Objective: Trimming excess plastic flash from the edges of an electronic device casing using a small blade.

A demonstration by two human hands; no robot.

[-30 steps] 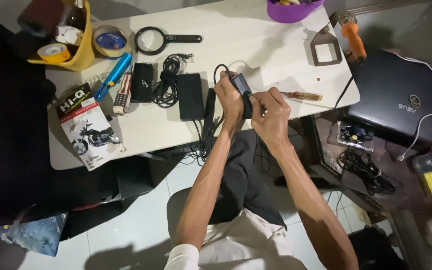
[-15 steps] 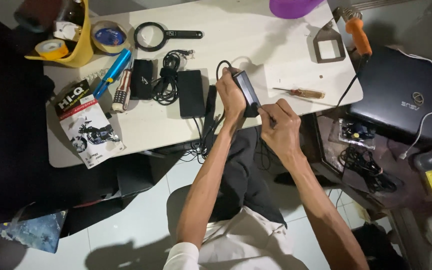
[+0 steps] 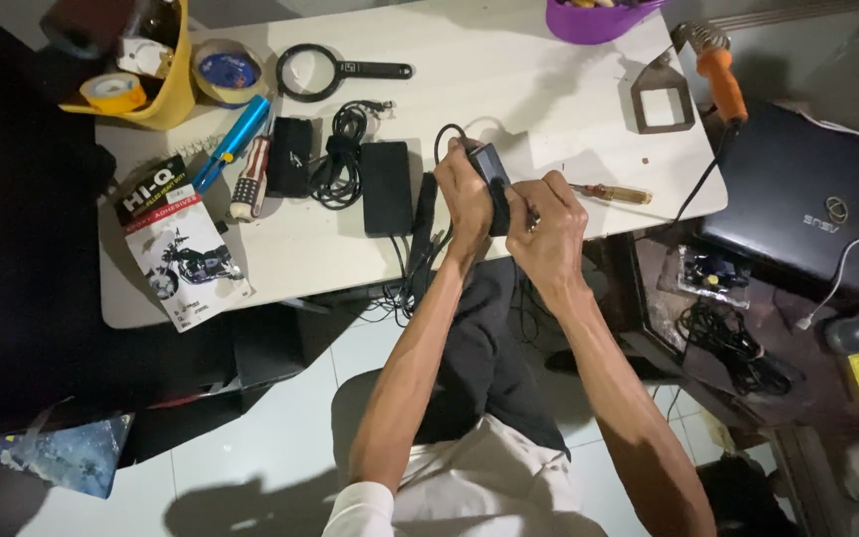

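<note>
My left hand [image 3: 464,194] grips a small black power adapter [image 3: 492,162] and holds it upright over the near edge of the white table [image 3: 509,89]. The adapter's black cord [image 3: 441,137] loops away behind it. My right hand [image 3: 549,224] is closed on the adapter's near side, fingers pinched against it. I cannot tell whether a small tool sits between those fingers. A screwdriver with an amber handle [image 3: 616,193] lies on the table just right of my right hand, untouched.
A flat black power brick [image 3: 387,187], a coiled cable [image 3: 340,159], a blue torch [image 3: 233,142] and a magnifying glass [image 3: 310,72] lie to the left. An orange-handled soldering iron [image 3: 723,82] and a closed black laptop [image 3: 807,209] are on the right.
My right hand drew back from the adapter half a second ago and has returned to it. My left hand kept hold of the adapter throughout.
</note>
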